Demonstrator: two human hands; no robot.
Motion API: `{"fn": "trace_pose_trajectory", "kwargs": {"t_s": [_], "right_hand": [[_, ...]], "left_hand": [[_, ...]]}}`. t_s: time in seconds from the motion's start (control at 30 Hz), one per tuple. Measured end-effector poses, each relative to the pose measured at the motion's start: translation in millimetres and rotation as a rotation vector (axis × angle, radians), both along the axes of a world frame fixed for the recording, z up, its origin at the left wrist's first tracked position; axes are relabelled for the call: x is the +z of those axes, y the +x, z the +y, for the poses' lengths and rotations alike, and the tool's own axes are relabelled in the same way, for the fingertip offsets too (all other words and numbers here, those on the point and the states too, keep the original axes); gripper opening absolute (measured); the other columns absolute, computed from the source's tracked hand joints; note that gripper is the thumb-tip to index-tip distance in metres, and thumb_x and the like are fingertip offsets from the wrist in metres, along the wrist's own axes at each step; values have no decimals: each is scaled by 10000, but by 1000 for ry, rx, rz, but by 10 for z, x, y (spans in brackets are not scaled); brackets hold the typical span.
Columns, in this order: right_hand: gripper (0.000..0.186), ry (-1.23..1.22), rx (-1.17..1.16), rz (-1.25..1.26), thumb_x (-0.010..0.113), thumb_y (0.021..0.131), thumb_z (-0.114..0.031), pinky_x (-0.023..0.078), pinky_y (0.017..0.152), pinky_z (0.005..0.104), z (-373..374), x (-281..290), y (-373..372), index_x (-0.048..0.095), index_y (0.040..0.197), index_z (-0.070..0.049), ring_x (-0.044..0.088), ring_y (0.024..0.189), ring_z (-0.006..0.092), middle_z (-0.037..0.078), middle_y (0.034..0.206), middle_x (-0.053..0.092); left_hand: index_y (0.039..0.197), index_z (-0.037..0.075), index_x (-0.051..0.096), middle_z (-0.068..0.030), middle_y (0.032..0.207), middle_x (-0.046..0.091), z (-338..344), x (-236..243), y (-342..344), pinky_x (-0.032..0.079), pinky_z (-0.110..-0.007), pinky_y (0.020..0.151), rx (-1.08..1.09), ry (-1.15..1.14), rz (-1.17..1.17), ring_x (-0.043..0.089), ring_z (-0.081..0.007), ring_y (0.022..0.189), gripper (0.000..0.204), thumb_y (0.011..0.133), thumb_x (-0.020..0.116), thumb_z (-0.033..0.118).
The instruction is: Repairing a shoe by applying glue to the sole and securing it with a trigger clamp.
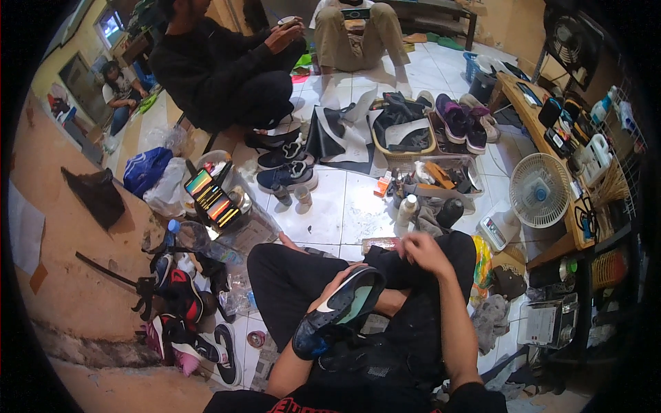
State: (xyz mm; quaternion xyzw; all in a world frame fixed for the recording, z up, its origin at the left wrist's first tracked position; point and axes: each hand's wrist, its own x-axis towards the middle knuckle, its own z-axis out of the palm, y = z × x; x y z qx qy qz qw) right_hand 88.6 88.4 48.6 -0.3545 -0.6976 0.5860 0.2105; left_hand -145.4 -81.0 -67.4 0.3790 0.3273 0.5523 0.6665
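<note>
A dark sneaker (pixel 322 329) with a pale green patch inside rests tilted over my lap. My left hand (pixel 333 285) is wrapped round its side, and the shoe hides part of the fingers. My right hand (pixel 424 252) is raised over my right knee, apart from the shoe. Its fingers are curled together; whatever may be between them is too small to make out. Beyond my knees, a white bottle (pixel 407 208) and a dark bottle (pixel 450 213) stand near a clear plastic bin of tools (pixel 474 180).
A phone (pixel 211 198) leans up at the left. Several shoes (pixel 182 292) lie by the left wall. A white fan (pixel 540 191) stands at the right beside a wooden bench (pixel 527 113). Two people sit opposite, behind a yellow basket (pixel 375 138); another sits far left.
</note>
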Motion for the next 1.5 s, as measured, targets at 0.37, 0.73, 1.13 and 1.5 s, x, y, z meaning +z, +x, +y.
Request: {"fn": "trace_pose_trajectory", "kwargs": {"t_s": [0.37, 0.73, 1.13, 1.5], "right_hand": [[637, 358, 171, -175, 535, 846, -172, 534, 478, 353, 2012, 1415, -1942, 362, 1445, -44, 635, 595, 190, 146, 783, 671], [606, 234, 197, -203, 626, 847, -280, 539, 508, 393, 1920, 1435, -2153, 403, 1368, -67, 618, 657, 225, 113, 797, 641], [484, 267, -422, -21, 523, 928, -412, 518, 709, 429, 1692, 236, -1815, 699, 680, -34, 675, 655, 312, 134, 665, 681], [401, 269, -2, -149, 515, 979, -374, 389, 483, 236, 370, -753, -795, 685, 827, -44, 513, 523, 78, 5, 632, 590]], "left_hand": [[1407, -9, 365, -162, 1383, 465, 44, 956, 339, 367, -307, 1063, 129, 53, 112, 479, -207, 1258, 650, 842, 676, 71], [1409, -25, 362, -153, 1373, 483, 7, 1125, 311, 399, -286, 1037, 56, 16, 179, 515, -184, 1204, 582, 898, 624, 77], [1420, 25, 362, -153, 1372, 483, 83, 760, 227, 382, -302, 1051, 61, 269, 370, 517, -208, 1216, 698, 820, 714, 81], [1384, -15, 404, -134, 1381, 470, 106, 678, 220, 310, -291, 1097, 13, 186, 332, 479, -199, 1248, 433, 979, 490, 112]]}}
